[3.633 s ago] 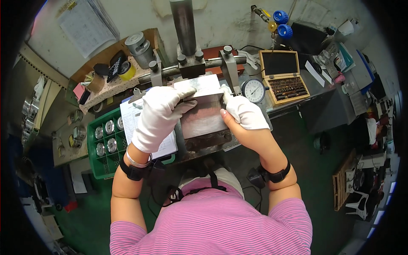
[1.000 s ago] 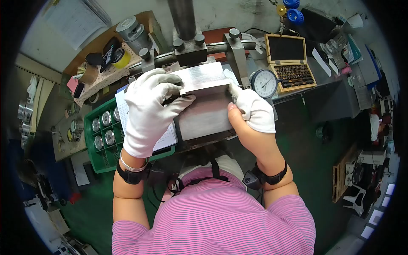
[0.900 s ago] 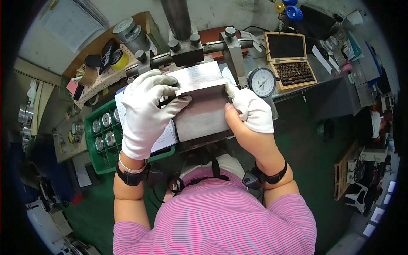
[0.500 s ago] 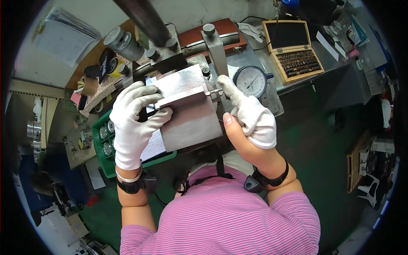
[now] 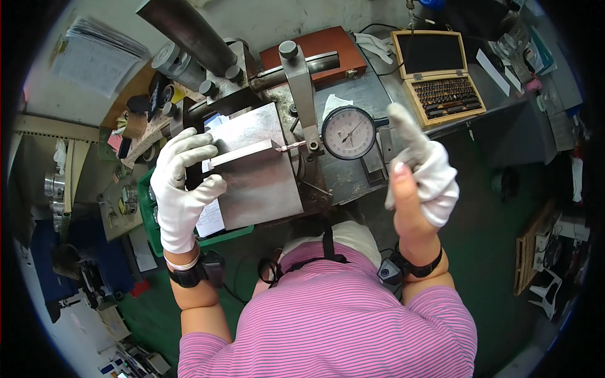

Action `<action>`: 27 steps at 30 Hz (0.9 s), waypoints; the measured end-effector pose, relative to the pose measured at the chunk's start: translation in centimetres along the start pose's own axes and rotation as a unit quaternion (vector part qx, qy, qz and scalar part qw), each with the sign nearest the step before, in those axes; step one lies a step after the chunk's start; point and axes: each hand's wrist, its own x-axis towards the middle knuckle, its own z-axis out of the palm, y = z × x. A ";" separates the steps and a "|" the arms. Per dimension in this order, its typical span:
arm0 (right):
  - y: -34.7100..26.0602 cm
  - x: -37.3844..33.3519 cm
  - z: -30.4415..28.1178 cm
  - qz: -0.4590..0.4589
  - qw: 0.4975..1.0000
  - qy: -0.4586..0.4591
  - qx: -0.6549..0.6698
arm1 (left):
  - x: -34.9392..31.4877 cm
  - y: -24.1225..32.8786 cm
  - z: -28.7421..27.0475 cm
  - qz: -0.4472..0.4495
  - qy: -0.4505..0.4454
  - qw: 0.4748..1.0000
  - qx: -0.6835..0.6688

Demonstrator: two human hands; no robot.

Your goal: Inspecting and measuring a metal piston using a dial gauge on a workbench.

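My left hand (image 5: 179,183), in a white glove, is at the left end of a narrow steel bar (image 5: 246,153). Its thumb and fingers are apart on either side of the bar's end. The bar lies across a flat grey metal plate (image 5: 258,195). A thin probe (image 5: 293,146) reaches from a clamp arm (image 5: 298,88) to the bar's right end. Right of the arm is a round dial gauge (image 5: 348,133). Beside the gauge, my right hand (image 5: 425,179) is raised with index finger and bare thumb stretched out, slightly blurred, with nothing visible in it.
A thick dark post (image 5: 189,38) and a horizontal rod (image 5: 324,62) stand behind the plate. A wooden case of pins (image 5: 444,97) lies open at the back right. A reddish box (image 5: 340,50) sits behind. A green tray (image 5: 236,234) is under the plate's left side.
My right hand has moved right, away from the probe and past the dial gauge. My left thumb and fingers look slightly wider apart at the bar's end. The whole view has shifted a little.
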 end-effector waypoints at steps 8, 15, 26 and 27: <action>5.6 0.8 -5.8 0.156 0.947 0.097 -0.263 | -1.9 0.9 -0.1 -0.033 0.174 0.974 -0.142; 16.4 -1.4 -9.5 0.359 0.695 -0.195 -0.591 | -2.6 5.8 -1.1 0.062 -0.032 0.965 -0.254; 22.6 -2.1 -8.2 0.422 0.689 -0.180 -0.561 | -0.1 12.5 2.9 -0.325 -0.388 0.692 -0.514; 22.9 -2.3 -8.2 0.423 0.697 -0.187 -0.548 | -0.6 12.2 4.0 -0.348 -0.346 0.644 -0.587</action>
